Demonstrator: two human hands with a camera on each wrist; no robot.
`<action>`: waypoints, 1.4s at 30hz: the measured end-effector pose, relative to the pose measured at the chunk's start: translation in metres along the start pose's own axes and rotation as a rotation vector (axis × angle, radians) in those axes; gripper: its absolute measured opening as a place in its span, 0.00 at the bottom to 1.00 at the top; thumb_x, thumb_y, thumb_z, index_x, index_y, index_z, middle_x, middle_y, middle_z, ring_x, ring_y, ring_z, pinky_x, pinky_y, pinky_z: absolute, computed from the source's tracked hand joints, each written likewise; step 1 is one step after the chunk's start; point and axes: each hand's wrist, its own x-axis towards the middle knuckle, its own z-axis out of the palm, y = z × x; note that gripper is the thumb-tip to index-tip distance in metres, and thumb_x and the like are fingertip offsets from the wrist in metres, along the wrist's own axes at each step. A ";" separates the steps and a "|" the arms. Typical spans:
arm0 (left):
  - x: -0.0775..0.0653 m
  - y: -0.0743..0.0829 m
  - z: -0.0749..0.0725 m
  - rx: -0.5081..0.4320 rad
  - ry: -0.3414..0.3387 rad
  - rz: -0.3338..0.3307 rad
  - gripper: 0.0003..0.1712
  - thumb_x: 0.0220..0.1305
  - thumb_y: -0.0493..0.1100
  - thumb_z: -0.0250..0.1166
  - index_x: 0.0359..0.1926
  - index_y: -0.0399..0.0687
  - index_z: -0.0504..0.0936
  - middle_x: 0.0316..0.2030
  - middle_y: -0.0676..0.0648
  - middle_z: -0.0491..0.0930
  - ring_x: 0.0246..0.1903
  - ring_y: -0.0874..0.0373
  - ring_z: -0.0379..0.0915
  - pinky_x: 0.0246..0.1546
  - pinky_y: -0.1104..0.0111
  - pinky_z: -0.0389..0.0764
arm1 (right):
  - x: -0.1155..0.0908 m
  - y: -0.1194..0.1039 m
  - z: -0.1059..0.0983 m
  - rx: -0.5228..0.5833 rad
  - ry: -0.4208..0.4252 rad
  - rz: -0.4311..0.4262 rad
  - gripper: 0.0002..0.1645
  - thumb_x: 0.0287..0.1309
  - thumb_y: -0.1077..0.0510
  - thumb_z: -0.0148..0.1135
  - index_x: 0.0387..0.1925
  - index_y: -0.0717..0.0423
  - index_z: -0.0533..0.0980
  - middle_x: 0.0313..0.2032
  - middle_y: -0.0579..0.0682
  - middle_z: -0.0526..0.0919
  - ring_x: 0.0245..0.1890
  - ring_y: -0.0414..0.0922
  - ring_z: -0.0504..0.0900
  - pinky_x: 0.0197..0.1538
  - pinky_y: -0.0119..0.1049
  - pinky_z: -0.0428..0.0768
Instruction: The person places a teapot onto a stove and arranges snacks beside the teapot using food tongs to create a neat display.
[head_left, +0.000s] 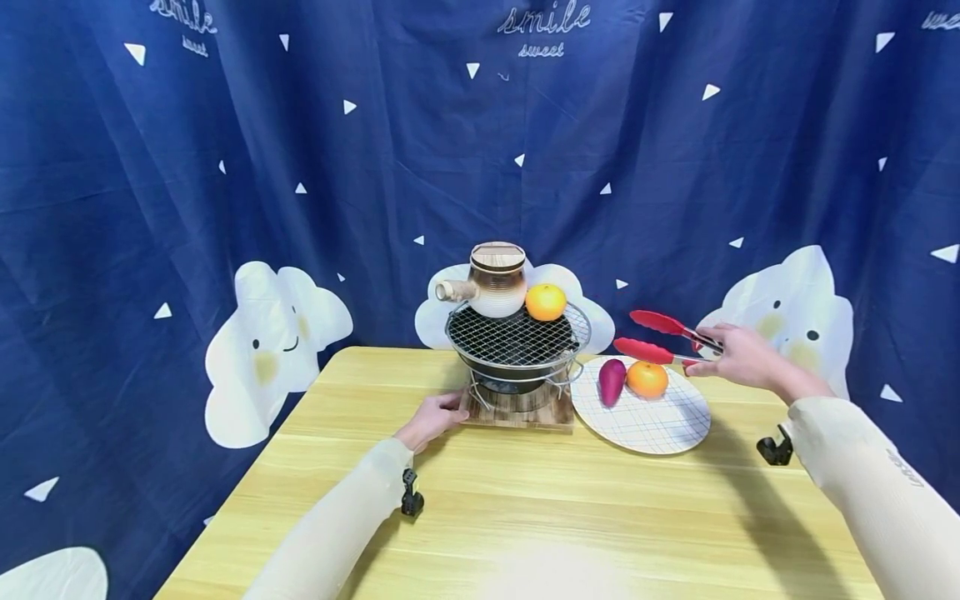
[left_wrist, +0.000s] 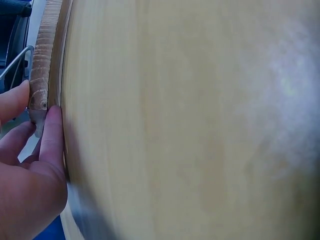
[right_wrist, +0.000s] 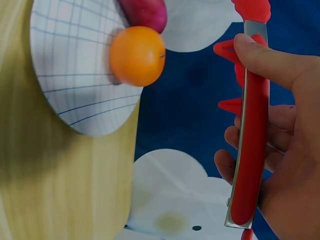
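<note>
My left hand (head_left: 431, 421) pinches the near left corner of a wooden board (head_left: 517, 417) under a round tabletop grill; in the left wrist view the thumb lies on one face of the board (left_wrist: 41, 65) and a finger on the other. Raised above the plate's far right side, my right hand (head_left: 742, 358) holds red-tipped tongs (head_left: 656, 322), their tips spread apart with nothing between them. Below the tongs, an orange (head_left: 647, 379) and a purple, elongated vegetable (head_left: 612, 382) lie on the white checked plate (head_left: 660, 433).
On the grill's wire mesh (head_left: 510, 346) stand a small brown-and-white pot (head_left: 497, 287) with a side handle and another orange (head_left: 546, 302). The wooden table (head_left: 540, 500) ends at a blue curtain (head_left: 390, 167) with cloud prints.
</note>
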 end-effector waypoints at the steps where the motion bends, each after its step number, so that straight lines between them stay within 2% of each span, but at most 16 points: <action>1: 0.000 0.000 0.000 0.003 0.003 -0.003 0.35 0.64 0.36 0.65 0.71 0.36 0.68 0.67 0.35 0.72 0.61 0.42 0.74 0.62 0.51 0.77 | -0.001 0.001 0.001 0.002 0.001 -0.005 0.55 0.47 0.40 0.78 0.63 0.77 0.69 0.57 0.78 0.74 0.53 0.70 0.75 0.57 0.67 0.73; 8: -0.001 0.002 0.000 -0.004 0.000 -0.026 0.35 0.65 0.37 0.65 0.72 0.37 0.67 0.68 0.34 0.71 0.61 0.41 0.74 0.64 0.49 0.75 | -0.009 0.013 0.010 0.034 -0.028 0.024 0.55 0.49 0.41 0.77 0.64 0.78 0.67 0.59 0.80 0.72 0.59 0.73 0.71 0.61 0.70 0.69; 18: -0.003 0.004 0.000 0.006 0.002 -0.019 0.35 0.65 0.37 0.65 0.72 0.37 0.68 0.68 0.35 0.70 0.63 0.41 0.72 0.64 0.50 0.75 | -0.017 0.028 0.022 0.048 -0.048 0.042 0.57 0.49 0.39 0.77 0.63 0.79 0.67 0.58 0.80 0.72 0.58 0.74 0.71 0.60 0.71 0.69; 27: -0.003 0.004 0.000 -0.012 -0.003 -0.033 0.35 0.65 0.36 0.65 0.72 0.37 0.67 0.69 0.34 0.69 0.61 0.42 0.75 0.62 0.51 0.77 | -0.019 0.039 0.035 0.050 -0.073 0.091 0.59 0.48 0.37 0.77 0.64 0.79 0.66 0.60 0.81 0.70 0.60 0.74 0.69 0.62 0.71 0.67; 31: -0.003 0.004 0.000 -0.019 -0.004 -0.040 0.36 0.65 0.37 0.66 0.72 0.37 0.67 0.69 0.34 0.69 0.59 0.42 0.76 0.61 0.51 0.78 | -0.019 0.040 0.039 0.051 -0.071 0.088 0.58 0.48 0.38 0.77 0.64 0.79 0.67 0.60 0.82 0.69 0.60 0.75 0.69 0.62 0.70 0.67; 42: -0.006 0.005 0.000 -0.003 0.006 -0.026 0.36 0.65 0.38 0.66 0.72 0.37 0.67 0.69 0.34 0.69 0.60 0.41 0.75 0.61 0.49 0.77 | -0.018 0.046 0.049 -0.038 -0.043 0.056 0.55 0.46 0.39 0.78 0.61 0.77 0.71 0.58 0.80 0.73 0.57 0.74 0.74 0.59 0.67 0.72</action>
